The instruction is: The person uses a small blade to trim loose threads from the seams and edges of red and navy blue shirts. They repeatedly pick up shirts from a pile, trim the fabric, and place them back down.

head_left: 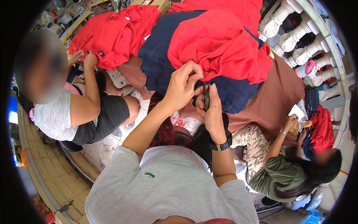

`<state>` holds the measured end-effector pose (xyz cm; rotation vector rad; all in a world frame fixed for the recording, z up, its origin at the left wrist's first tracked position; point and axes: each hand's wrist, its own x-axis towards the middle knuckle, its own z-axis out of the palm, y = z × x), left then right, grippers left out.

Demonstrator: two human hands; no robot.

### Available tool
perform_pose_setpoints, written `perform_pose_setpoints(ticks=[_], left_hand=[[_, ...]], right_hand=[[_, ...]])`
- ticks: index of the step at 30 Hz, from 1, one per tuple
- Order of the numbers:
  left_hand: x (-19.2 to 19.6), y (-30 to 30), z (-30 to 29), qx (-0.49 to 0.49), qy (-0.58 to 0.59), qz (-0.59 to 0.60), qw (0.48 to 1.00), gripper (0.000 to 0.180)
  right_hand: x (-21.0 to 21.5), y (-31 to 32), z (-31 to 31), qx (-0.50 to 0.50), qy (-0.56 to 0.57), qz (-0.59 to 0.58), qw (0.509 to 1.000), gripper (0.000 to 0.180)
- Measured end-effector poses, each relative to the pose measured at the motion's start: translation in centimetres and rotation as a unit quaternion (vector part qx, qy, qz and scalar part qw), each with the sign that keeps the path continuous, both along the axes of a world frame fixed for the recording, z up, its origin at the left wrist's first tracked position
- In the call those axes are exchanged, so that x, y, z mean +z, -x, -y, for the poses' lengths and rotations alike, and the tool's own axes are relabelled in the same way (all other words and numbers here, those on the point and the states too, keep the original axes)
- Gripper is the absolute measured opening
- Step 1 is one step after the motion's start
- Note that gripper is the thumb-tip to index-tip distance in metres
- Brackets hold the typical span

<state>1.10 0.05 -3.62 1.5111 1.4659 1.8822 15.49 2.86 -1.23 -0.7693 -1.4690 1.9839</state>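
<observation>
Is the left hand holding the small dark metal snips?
No, the small dark metal snips sit in the right hand, while the left hand pinches at the crumpled red cloth.

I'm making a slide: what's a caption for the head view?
Left hand pinches red cloth; right hand holds small dark snips close by.

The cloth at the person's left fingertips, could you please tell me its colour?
The cloth is bright red, seen best in the head view.

It looks like a porch used as a sewing workshop: heaps of red cloth (220, 41) lie over a brown cover (279, 95), with white railing posts (288, 42) past its right edge.
</observation>
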Motion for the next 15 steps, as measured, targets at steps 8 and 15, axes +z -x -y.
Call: perform_pose_setpoints(ticks=[8,15], left_hand=[[0.7,-0.7,0.5,-0.004,-0.015,0.04,0.999,0.004],[0.9,0.3,0.7,0.015,-0.019,-0.084,0.996,0.003]], right_hand=[[-0.5,-0.4,-0.3,-0.032,-0.04,-0.016,0.999,0.047],[-0.5,-0.6,-0.4,-0.018,-0.034,-0.01,0.999,0.048]])
